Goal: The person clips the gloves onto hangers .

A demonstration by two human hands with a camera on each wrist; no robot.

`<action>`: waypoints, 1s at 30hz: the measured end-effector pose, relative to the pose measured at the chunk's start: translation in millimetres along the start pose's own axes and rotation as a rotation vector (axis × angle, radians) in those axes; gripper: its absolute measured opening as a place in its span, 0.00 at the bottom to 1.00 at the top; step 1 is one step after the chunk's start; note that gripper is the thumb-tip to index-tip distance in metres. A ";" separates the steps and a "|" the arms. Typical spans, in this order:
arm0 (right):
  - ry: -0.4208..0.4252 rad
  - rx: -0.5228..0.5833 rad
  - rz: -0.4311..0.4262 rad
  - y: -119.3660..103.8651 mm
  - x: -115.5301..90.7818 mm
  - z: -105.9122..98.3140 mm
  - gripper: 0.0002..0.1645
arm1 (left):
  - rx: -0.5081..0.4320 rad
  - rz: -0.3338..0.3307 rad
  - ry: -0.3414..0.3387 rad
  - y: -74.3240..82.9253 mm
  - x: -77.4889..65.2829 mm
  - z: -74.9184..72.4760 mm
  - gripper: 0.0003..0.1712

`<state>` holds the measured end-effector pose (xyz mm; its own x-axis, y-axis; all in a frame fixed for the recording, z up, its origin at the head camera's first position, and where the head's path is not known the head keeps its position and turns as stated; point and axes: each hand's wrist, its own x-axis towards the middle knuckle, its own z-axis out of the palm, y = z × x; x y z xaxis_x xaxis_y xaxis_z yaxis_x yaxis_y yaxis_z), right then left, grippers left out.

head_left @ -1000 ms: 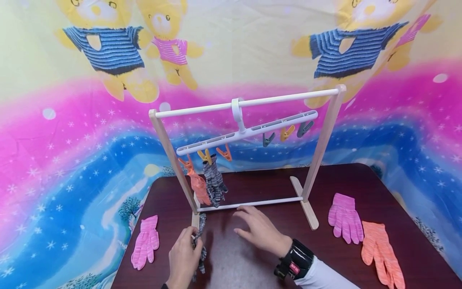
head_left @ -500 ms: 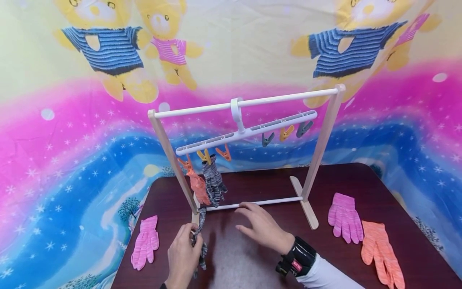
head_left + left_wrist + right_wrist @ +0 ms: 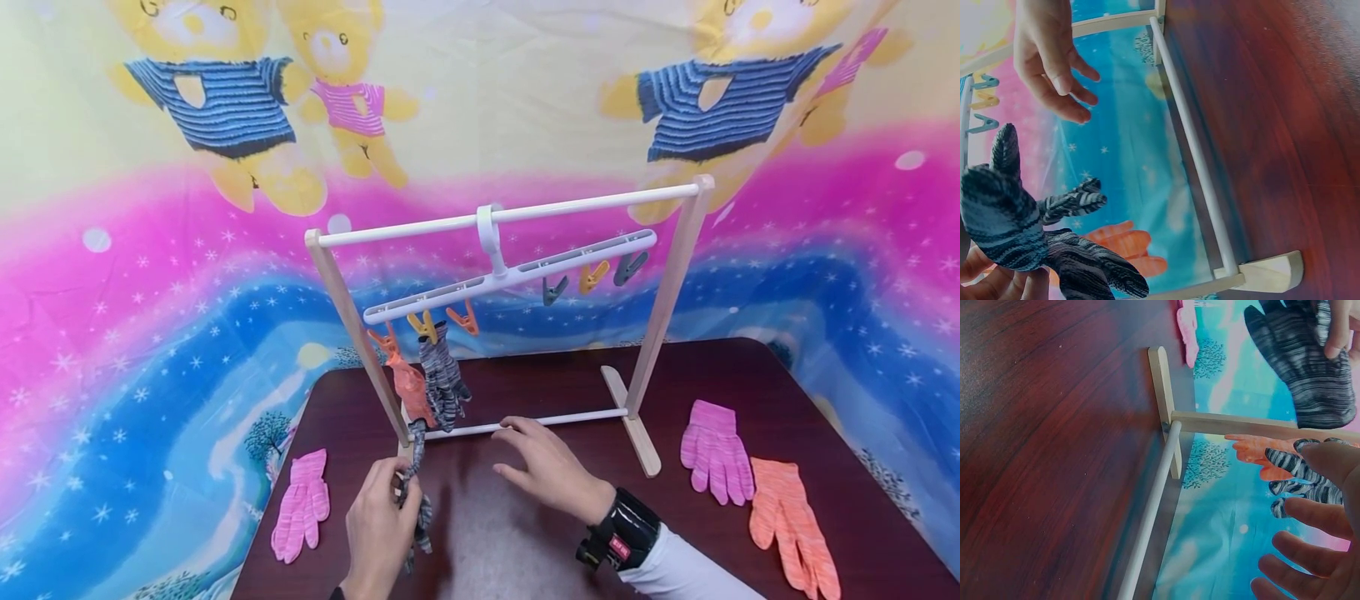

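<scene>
My left hand (image 3: 377,521) pinches a black-and-grey striped knit glove (image 3: 1319,381) at the table's left front, its cuff upward and its fingers dangling. To the right, my right hand (image 3: 553,475) is held in the air with relaxed, spread fingers and nothing in them. Beyond both hands, a white hanger (image 3: 498,273) hooks over a small rack's top bar. From its left end hang an orange glove (image 3: 411,392) in an orange clip and another striped glove (image 3: 444,379) in a yellow clip (image 3: 422,326). Beside these, an orange clip (image 3: 463,318) holds nothing.
Grey clips (image 3: 555,291) and a yellow clip (image 3: 593,277) hang bare on the hanger's right half. One pink glove (image 3: 302,504) lies at the table's left; another pink glove (image 3: 716,454) and an orange glove (image 3: 793,521) lie right. The rack's wooden foot (image 3: 632,421) stands on the table.
My left hand has raised the striped glove slightly, its cuff now overlapping the hanging orange glove's lower end. The right hand has shifted a little to the right, still holding nothing.
</scene>
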<state>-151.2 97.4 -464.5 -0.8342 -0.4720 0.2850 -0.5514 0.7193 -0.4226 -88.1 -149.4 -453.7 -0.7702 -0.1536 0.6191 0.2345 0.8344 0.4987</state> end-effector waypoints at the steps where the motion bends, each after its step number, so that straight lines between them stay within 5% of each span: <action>1: 0.002 0.001 0.001 0.3 0.2 0.1 0.25 | -0.004 0.005 0.007 0.5 1.0 -0.4 0.15; 30: 0.049 -0.040 -0.003 9.3 3.0 -5.6 0.26 | -0.134 0.051 0.059 29.9 16.7 -3.3 0.14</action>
<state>-158.8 105.5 -462.7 -0.8310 -0.4492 0.3280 -0.5521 0.7382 -0.3876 -92.0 -128.7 -426.4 -0.7200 -0.1472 0.6782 0.3525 0.7642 0.5401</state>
